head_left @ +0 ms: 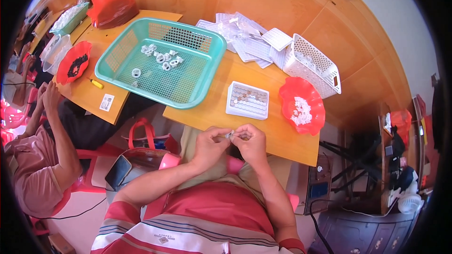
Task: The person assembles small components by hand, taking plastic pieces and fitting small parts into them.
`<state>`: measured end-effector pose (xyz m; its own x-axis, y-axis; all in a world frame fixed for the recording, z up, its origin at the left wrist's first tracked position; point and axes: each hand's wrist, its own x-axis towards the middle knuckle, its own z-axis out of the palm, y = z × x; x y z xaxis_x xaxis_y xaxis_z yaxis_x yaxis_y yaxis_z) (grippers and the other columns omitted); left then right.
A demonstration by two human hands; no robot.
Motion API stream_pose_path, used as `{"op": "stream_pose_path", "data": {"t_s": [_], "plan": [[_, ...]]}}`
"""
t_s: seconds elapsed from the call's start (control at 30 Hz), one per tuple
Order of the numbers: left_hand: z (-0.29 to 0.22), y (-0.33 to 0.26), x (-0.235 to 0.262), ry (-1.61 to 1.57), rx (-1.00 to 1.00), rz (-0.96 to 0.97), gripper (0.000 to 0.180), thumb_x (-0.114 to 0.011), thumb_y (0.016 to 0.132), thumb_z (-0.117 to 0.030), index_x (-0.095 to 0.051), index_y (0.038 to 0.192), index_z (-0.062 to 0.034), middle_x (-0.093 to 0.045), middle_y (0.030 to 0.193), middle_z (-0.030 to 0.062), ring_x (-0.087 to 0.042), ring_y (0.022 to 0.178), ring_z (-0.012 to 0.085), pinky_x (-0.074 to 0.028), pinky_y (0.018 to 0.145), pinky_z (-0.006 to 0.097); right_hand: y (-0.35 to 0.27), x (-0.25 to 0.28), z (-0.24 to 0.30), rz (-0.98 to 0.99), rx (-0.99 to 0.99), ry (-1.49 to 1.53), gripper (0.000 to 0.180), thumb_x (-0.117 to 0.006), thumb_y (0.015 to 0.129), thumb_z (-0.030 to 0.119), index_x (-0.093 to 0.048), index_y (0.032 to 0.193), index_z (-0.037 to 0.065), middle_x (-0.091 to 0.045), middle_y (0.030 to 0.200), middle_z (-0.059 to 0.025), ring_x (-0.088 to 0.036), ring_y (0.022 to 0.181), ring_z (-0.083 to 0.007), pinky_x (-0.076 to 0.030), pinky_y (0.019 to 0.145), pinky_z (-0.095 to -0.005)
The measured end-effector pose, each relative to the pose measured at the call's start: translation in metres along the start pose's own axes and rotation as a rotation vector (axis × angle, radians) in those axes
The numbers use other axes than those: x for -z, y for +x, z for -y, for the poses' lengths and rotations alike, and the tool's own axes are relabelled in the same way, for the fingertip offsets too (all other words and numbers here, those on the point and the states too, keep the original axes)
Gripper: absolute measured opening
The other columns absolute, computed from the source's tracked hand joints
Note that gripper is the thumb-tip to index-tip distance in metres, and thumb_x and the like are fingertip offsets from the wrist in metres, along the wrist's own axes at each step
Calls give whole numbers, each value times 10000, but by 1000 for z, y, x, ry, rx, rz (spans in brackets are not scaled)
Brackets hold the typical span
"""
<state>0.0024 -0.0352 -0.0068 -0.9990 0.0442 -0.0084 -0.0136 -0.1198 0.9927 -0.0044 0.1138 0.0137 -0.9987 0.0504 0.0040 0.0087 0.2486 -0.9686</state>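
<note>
On the near side of the tray [247, 114], both hands [210, 146] pinch a small part [229, 135] by the bench [292, 147] edge; if either grip slackens, it could fall.

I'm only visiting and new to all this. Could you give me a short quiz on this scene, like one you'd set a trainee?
1. What is pinched between the fingertips of the left hand and the right hand?

2. True or false: the green basket stands to the left of the white tray.

3. What lies in the red bowl to the right of that tray?
a) yellow tools
b) small white pieces
c) green lids

Key:
1. A small greyish piece, too small to identify.
2. True.
3. b.
</note>
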Motion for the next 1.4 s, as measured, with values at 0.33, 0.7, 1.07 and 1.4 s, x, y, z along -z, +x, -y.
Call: {"op": "stream_pose_path", "data": {"t_s": [0.33,0.7,1.07,1.4], "plan": [[-3,0,2,21,8,4,270,-678,775,34,-711,1043,17,-656,941,74,-612,713,85,-497,623,223,-11,-8,3,-101,367,-383,129,-702,793,-30,-629,895,-3,-672,780,-110,-666,676,-177,-535,621,-298],[-4,-2,1,0,49,-14,274,-660,783,36,-698,1054,34,-700,922,77,-635,730,83,-516,640,228,-12,-9,11,-109,603,-542,138,-662,766,-39,-583,871,3,-628,773,-163,-625,721,-352,-499,626,-424],[-4,-2,0,-59,113,-1,277,-686,785,32,-683,1062,43,-703,868,67,-633,720,78,-519,647,216,-8,1,5,-14,518,-442,132,-671,773,-46,-589,866,1,-632,775,-146,-646,687,-271,-515,603,-358],[-9,0,-1,-141,136,51,235,-701,813,25,-678,1046,42,-698,888,55,-629,724,65,-519,651,205,-5,4,-8,29,43,34,111,-653,833,-82,-591,911,-33,-675,839,-62,-650,731,-104,-521,641,-238]]}}
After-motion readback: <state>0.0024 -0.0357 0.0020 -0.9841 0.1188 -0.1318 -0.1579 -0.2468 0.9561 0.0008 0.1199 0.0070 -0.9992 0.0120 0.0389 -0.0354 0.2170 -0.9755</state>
